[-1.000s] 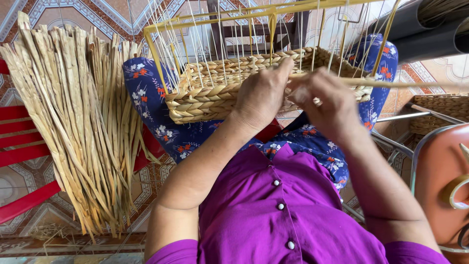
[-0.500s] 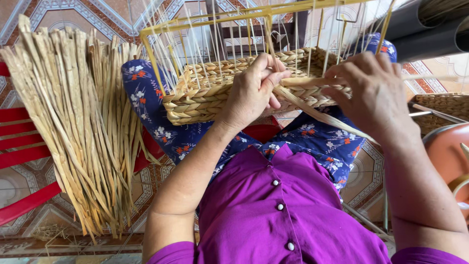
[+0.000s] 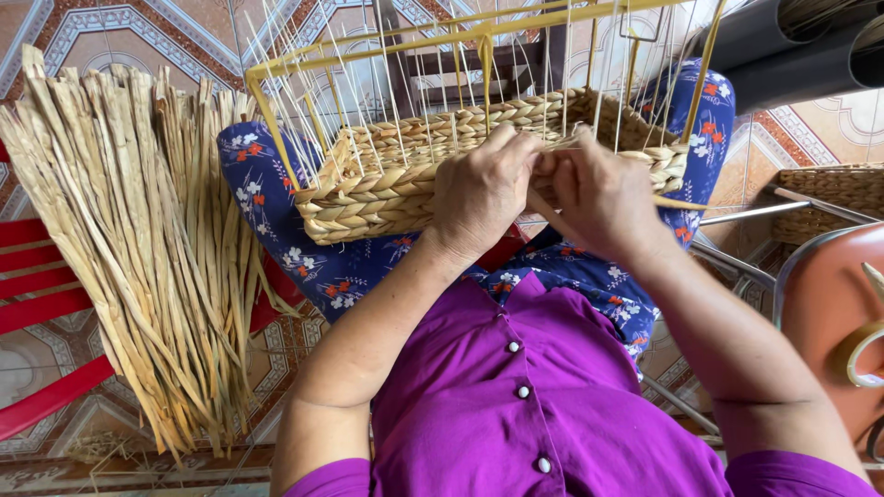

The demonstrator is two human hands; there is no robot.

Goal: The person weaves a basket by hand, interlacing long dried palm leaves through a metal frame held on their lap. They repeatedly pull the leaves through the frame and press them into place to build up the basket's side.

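1. Lay far left of the basket: a thick bundle of dried reeds [image 3: 138, 248], fanned over a red chair [image 3: 41, 304].
2. Sat on the lap, on blue floral cloth [image 3: 276, 230]: the half-woven basket [image 3: 387, 184], thin stakes rising to a yellow frame [image 3: 405, 46].
3. Pressed on the basket's near rim: left hand [image 3: 483, 189], fingers curled shut around a strand.
4. Touched it, just right: right hand [image 3: 603, 198], fingers pinched closed on the same strand [image 3: 677, 202].

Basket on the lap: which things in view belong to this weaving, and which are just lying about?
In use:
- half-woven basket
- yellow wire frame
- left hand and right hand, both at the basket rim
- bundle of dried reeds

Lying about:
- red chair
- finished basket
- black pipes
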